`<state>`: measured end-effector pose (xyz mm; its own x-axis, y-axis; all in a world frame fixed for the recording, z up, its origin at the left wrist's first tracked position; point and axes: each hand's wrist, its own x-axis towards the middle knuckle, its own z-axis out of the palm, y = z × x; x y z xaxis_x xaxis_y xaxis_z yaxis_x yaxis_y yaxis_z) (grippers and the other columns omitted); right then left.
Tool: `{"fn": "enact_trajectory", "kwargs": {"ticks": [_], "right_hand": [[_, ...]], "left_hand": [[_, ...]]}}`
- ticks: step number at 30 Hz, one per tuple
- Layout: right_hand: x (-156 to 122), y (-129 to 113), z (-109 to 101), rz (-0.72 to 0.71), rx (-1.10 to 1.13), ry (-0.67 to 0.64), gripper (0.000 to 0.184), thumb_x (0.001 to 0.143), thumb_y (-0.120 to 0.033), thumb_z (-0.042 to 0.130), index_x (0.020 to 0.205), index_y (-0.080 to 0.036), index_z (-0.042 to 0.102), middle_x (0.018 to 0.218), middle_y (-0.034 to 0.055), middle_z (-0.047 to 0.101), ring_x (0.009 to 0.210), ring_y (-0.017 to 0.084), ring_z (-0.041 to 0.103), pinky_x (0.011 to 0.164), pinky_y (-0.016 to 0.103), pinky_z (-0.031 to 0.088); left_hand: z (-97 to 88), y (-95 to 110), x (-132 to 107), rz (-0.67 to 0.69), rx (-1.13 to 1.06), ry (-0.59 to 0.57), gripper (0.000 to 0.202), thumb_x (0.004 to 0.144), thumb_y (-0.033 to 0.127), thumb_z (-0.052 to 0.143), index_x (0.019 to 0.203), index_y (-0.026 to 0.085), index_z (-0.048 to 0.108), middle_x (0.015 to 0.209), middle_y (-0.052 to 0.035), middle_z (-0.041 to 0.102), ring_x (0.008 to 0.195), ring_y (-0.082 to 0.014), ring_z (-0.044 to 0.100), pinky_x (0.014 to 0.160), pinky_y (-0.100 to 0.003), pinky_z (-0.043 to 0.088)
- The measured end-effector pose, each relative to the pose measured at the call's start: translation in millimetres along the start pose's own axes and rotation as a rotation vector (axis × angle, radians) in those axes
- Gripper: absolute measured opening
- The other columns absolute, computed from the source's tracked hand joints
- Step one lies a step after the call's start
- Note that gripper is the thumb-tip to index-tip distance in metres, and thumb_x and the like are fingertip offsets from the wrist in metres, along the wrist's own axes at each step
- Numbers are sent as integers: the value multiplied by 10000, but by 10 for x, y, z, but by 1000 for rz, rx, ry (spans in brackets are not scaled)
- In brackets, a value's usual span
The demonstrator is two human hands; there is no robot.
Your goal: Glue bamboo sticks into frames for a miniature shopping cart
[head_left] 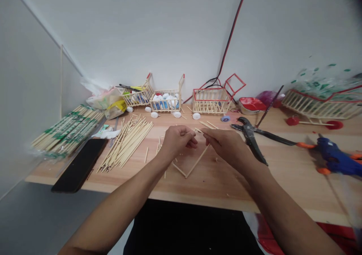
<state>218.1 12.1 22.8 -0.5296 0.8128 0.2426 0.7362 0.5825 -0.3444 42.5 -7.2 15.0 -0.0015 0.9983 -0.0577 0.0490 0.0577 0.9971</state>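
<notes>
My left hand is closed, thumb and fingers drawn together above the table. What it grips is hidden by the fingers. Facing it, my right hand pinches a short wooden stick, whose end points at my left fingertips. Below and between the hands, thin sticks joined at a corner form an angled stick frame; its upper ends run behind both hands, so I cannot tell whether they touch it. Left of my left hand lie a loose pile of bare sticks and a few short cut pieces.
Small stick carts with wheels line the wall. Pliers and a blue glue gun lie at right. A red-filled bowl holds a brush. Packaged chopsticks and a black phone are at left.
</notes>
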Motion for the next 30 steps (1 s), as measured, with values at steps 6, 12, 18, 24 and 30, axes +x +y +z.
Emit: {"fn": "enact_trajectory", "kwargs": {"ticks": [6,12,18,24,30], "right_hand": [[5,1,46,69,87,69,307,952,-283,436,1161,-231,655,924,57,745,845,213,682,736,302,446],[-8,15,85,68,99,102,298,925,-241,486,1185,-218,630,949,56,739,846,205,678,753,303,455],[-9,50,89,-7,116,102,271,908,-164,471,1085,-230,665,858,24,723,829,192,660,738,287,438],[-4,36,59,-32,102,79,232,933,-202,436,848,-198,652,772,24,683,748,176,622,680,270,399],[6,53,57,30,87,76,264,939,-233,431,792,-192,645,768,39,708,750,185,636,671,273,380]], "left_hand": [[3,12,-1,0,-10,-3,180,836,102,572,667,95,633,587,-26,665,480,-93,630,511,-197,534],[1,6,1,-8,-28,-21,165,835,107,576,682,96,637,588,-27,670,484,-96,634,513,-199,535],[-5,-20,17,-7,-21,-39,168,843,121,580,686,99,634,601,-29,672,501,-103,645,527,-209,545],[-5,-21,5,8,-17,-13,156,841,128,584,698,97,639,611,-31,674,491,-96,636,516,-202,533],[-5,-7,8,11,-24,23,132,822,112,583,706,100,646,594,-27,676,474,-94,622,510,-206,527]]}}
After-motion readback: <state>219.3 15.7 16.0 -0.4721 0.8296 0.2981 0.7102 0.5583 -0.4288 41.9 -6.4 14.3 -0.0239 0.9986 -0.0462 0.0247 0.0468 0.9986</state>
